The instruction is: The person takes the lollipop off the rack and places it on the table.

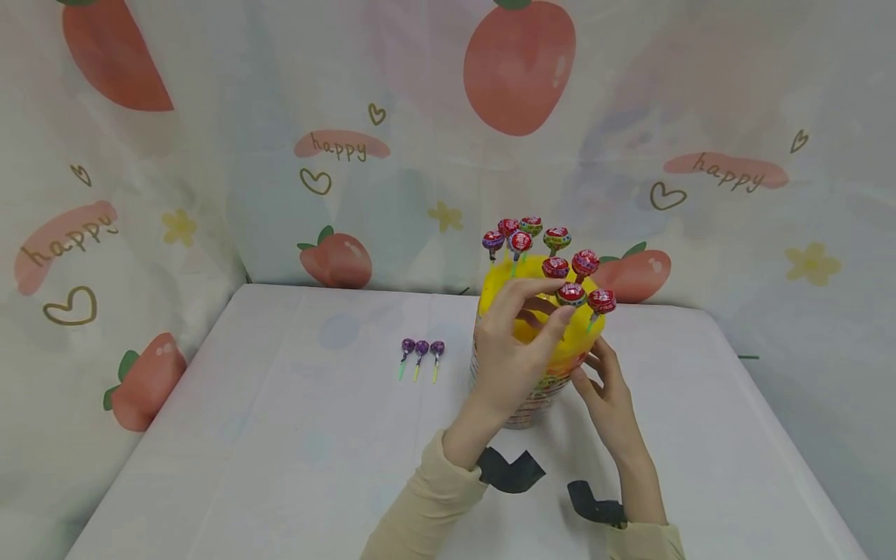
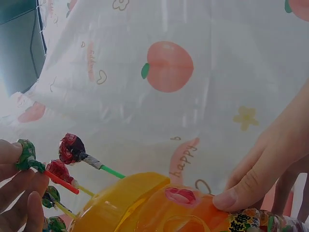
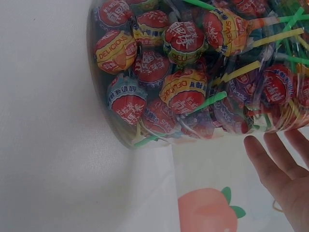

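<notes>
A clear jar (image 3: 159, 96) full of wrapped lollipops stands on the table, topped by a yellow-and-orange lid (image 1: 581, 334). Several lollipops stand by their sticks in the lid, such as a dark red one (image 2: 72, 149). My left hand (image 1: 514, 342) pinches a green-wrapped lollipop (image 2: 26, 153) by its head, above the lid; its red stick points toward the lid, apart from it. The thumb of my right hand (image 1: 614, 400) rests at the lid's edge in the left wrist view. The right fingers (image 3: 270, 169) lie fairly straight along the jar's side.
Three purple lollipops (image 1: 421, 348) lie in a row on the white table (image 1: 280, 420), left of the jar. A printed cloth (image 1: 420, 70) hangs behind and beside the table. Black straps (image 1: 514, 472) stick out at both wrists.
</notes>
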A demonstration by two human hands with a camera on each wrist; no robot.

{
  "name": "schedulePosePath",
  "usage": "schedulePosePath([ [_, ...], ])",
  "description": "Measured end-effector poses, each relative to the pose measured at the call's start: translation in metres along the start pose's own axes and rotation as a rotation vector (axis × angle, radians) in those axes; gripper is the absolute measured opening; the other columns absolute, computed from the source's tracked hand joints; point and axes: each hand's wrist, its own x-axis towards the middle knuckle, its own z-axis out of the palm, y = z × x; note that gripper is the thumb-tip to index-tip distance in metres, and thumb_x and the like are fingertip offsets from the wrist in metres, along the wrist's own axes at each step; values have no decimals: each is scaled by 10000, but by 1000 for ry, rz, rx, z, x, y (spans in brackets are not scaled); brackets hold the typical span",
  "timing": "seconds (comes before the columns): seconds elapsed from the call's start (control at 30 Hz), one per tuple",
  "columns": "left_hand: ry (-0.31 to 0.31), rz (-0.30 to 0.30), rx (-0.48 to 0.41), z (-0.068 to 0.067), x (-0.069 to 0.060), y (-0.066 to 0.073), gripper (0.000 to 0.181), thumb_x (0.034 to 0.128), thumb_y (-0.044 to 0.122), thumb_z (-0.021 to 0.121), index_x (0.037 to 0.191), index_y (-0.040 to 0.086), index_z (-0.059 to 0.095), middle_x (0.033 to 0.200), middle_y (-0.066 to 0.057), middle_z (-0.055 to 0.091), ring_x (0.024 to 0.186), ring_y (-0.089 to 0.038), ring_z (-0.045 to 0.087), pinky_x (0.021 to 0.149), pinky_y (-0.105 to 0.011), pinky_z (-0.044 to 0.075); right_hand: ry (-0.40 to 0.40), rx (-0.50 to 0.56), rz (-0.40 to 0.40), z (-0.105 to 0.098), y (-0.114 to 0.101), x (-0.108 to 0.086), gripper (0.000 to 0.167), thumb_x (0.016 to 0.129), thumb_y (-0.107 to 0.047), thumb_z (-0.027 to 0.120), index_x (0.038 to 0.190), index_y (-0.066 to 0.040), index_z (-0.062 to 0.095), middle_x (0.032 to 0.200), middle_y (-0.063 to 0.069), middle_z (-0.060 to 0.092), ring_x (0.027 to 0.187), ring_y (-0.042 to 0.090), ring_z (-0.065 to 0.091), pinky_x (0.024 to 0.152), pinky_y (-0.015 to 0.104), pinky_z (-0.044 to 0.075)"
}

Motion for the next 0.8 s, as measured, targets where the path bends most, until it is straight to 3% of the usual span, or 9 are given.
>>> schedulePosePath([
  [0.3,51,-23,2,-13,-14,-3,269,880,79,676,1140,45,614,1074,-118,647,860,-202,606,731,-223,550,4,5,-15,1,1,0,645,982,-195,527,1531,-203,190,1531,97,311,1343,294,348,1079,633,322],
  [0.6,149,-65,21,-32,-31,-23,244,884,107,677,1120,60,636,1027,-109,640,790,-185,603,658,-231,520,2,-31,-33,1,-1,0,641,989,-177,513,1534,-223,178,1518,77,331,1316,213,362,1071,586,361],
  [0.8,205,-107,42,-43,-37,-38,240,870,69,681,1108,57,648,995,-115,642,782,-177,610,662,-234,507,13,-54,-27,1,-1,-2,635,987,-175,519,1530,-227,194,1507,57,351,1276,65,361,1011,177,364],
])
